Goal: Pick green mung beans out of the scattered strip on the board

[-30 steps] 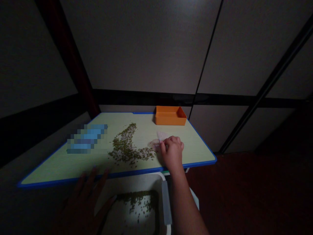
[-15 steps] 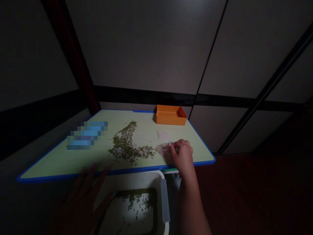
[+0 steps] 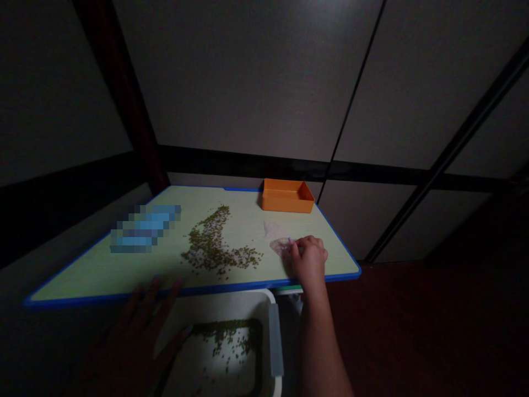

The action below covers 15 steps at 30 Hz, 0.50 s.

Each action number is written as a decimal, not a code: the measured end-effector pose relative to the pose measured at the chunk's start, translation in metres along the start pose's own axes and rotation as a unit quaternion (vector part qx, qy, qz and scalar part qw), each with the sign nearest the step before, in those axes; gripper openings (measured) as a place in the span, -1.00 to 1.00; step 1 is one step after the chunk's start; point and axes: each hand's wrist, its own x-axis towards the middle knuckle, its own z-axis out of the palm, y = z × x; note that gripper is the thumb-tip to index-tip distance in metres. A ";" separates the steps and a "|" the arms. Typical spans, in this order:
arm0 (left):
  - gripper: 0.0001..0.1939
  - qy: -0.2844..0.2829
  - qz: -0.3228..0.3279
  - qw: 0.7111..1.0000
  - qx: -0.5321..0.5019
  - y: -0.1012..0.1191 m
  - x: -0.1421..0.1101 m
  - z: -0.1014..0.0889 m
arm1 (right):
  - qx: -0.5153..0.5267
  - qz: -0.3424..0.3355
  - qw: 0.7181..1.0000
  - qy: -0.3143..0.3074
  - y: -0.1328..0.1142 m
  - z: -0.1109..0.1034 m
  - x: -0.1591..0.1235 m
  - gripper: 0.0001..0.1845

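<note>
On a pale board with a blue rim (image 3: 330,276), my right hand (image 3: 309,258) is closed, thumb and fingers pinched at a clear, pinkish piece (image 3: 280,246) whose kind I cannot make out. Just beyond it lies a small patch of whitish grains (image 3: 271,229). Further left spreads a curved heap of small green beans mixed with pale grains (image 3: 209,240). My left hand (image 3: 134,336), dark in shadow, has its fingers spread near the board's front edge and over the left side of a white bin (image 3: 264,298). Green beans are scattered inside the bin.
An orange open box (image 3: 287,204) stands at the board's back right corner. A blurred-out blue item (image 3: 146,229) lies on the left side. Behind the board rise cabinet panels (image 3: 248,82); dark reddish floor (image 3: 413,320) shows at the right.
The clear pinkish piece has shifted a little to the right, along with my right fingertips. My left hand stays almost where it was.
</note>
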 end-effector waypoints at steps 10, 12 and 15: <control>-0.25 0.015 0.005 1.000 -0.005 -0.004 -0.002 0.005 | 0.080 -0.023 0.995 -0.059 0.013 0.001 0.004 -0.74; -0.25 0.017 0.007 1.000 -0.001 -0.004 -0.002 0.005 | 0.058 -0.009 0.997 -0.055 0.010 0.001 0.004 -0.77; -0.25 0.025 0.015 1.000 0.003 -0.003 -0.002 0.004 | 0.039 -0.004 0.999 -0.005 0.005 0.001 0.003 -0.80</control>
